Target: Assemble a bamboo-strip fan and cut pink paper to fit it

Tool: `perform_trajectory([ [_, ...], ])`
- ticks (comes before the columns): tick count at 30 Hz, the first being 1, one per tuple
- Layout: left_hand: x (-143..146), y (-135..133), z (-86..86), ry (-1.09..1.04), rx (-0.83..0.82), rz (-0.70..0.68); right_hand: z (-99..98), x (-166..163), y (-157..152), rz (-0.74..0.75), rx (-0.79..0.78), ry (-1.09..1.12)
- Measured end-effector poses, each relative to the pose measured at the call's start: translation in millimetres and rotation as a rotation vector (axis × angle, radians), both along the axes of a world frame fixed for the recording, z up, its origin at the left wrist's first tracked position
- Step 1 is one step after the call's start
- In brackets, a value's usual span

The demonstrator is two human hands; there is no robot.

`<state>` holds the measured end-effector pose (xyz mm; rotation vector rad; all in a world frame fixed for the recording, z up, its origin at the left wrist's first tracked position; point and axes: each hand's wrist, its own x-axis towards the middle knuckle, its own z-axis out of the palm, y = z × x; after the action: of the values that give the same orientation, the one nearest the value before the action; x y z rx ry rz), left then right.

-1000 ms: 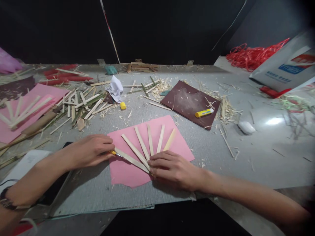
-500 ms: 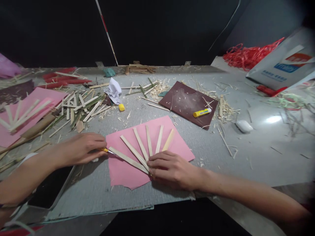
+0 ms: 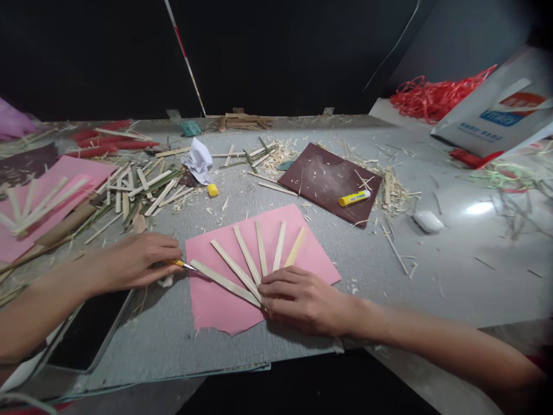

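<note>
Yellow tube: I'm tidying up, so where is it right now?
In the head view, the yellow tube lies right of centre on the dark brown board, beyond the pink sheet.

The person's left hand (image 3: 147, 262) and right hand (image 3: 302, 300) are bare, fingernails uncovered. Plain black clothing (image 3: 311, 386) spreads wide at bottom centre. Dim dark red (image 3: 539, 362) borders the right forearm (image 3: 432, 334) at lower right, too blurred to identify.

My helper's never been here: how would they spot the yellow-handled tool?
On the grey table, find the pink sheet under the right hand. At its left edge, the left hand holds the tool. Its yellow handle and metal end differ from the pale strips.
</note>
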<state>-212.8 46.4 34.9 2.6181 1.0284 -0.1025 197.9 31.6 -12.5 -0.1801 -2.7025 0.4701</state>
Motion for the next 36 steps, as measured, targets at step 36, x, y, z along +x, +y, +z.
perform_trajectory([
  [36, -54.9, 7.0, 12.5, 0.122, -0.029, 0.169, -1.1, 0.1, 0.9, 0.016, -0.007, -0.006],
])
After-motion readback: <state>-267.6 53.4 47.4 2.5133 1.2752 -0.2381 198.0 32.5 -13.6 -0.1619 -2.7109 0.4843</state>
